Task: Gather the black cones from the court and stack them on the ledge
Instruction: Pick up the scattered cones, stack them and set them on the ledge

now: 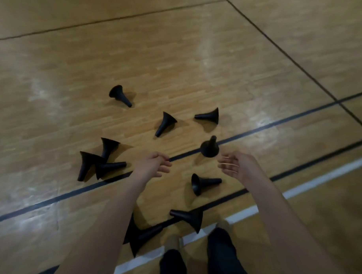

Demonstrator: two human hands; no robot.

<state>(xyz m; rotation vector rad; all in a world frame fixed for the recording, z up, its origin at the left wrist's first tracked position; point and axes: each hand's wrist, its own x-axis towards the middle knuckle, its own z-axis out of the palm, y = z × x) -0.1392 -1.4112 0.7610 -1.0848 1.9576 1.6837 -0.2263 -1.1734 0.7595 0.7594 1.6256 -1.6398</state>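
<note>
Gym court: person stretches both arms over scattered black cones. Both left hand and right hand released, fingers relaxed, grasping nothing. Most cones tipped on wooden floor; upright cone on black line, just beyond hands.

Shiny wood court, matte black cones

The court floor is varnished wood strip, pretty glossy, with pale glare patches bouncing off it, and its painted black line and white line look flat and smooth. The cones look like matte black plastic or rubber, no shine at all.
</note>
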